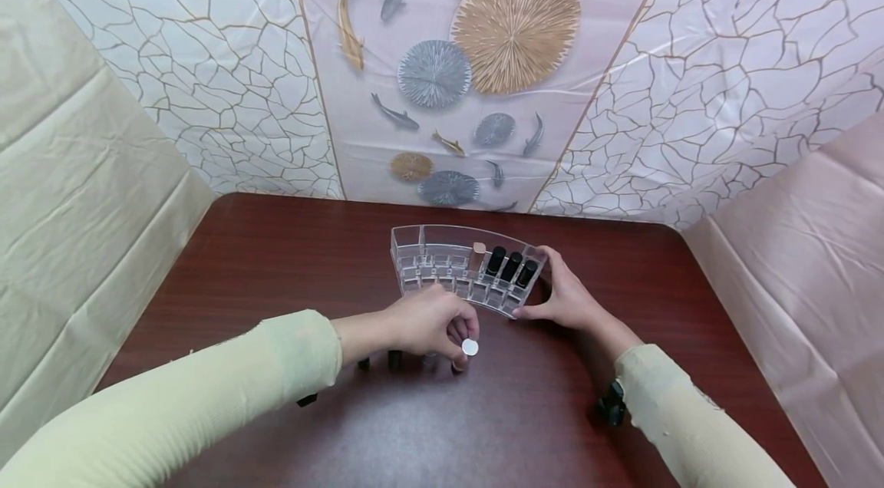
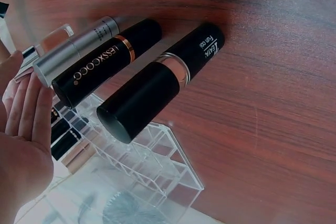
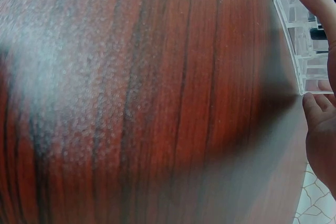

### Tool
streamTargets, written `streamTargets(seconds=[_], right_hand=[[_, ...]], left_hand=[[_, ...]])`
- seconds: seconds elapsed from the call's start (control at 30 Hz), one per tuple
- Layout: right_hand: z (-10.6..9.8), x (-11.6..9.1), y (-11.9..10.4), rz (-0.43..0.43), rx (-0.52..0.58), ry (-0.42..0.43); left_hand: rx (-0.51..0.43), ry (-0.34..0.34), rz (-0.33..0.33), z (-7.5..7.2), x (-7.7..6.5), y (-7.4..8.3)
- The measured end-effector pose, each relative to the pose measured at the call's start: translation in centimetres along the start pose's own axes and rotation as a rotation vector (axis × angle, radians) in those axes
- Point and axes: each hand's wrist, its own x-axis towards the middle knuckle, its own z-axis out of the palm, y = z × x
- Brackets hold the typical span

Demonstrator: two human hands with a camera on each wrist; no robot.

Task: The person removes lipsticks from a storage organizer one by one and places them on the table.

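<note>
Head view: pinching a small white-ended tube (image 1: 470, 347) between thumb and fingertips of the left hand (image 1: 430, 323), above the red-brown wooden table (image 1: 235, 281) and just in front of the clear curved lipstick stand (image 1: 449, 237). Gripping the right end of that stand with the right hand (image 1: 568, 296), thumb at the front corner and fingers at the back. Inside, all toward the right end: one pink-topped tube (image 1: 478, 252) and three black-topped tubes (image 1: 512, 265). In the left wrist view, in a row and standing up by the look of it: a black lipstick with a clear band (image 2: 170, 72), a black LESSXCOCO lipstick with a gold ring (image 2: 107, 61) and, right by the left fingers, a silver tube (image 2: 76, 51). Partly hidden past the silver one, a clear peach tube (image 2: 58, 39); cannot tell if the same as the pinched one. Easy to drop the white-ended tube from here, because of such a small hold. Maybe easier to knock down the row, because of being so close; might then roll away over the shiny wood. Could also twist the stand by bumping the far left end, unheld there. Might rattle the loaded tubes, too, by tugging the right end too hard.
</note>
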Motion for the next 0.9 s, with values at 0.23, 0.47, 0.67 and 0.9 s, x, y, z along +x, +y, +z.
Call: streamTargets(seconds=[0.23, 0.47, 0.67, 0.9], right_hand=[[-0.05, -0.03, 0.06, -0.008, 0.011, 0.001], [-0.04, -0.02, 0.22, -0.001, -0.006, -0.006], [-0.07, -0.03, 0.35, 0.000, -0.021, -0.005], [-0.04, -0.05, 0.47, 0.008, -0.024, -0.007]], left_hand=[[0.015, -0.018, -0.008, 0.22, 0.27, -0.02], [-0.005, -0.036, -0.022, 0.54, 0.29, -0.04], [-0.002, -0.047, -0.033, 0.75, 0.21, -0.27], [0.002, -0.045, -0.024, 0.70, 0.08, -0.37]])
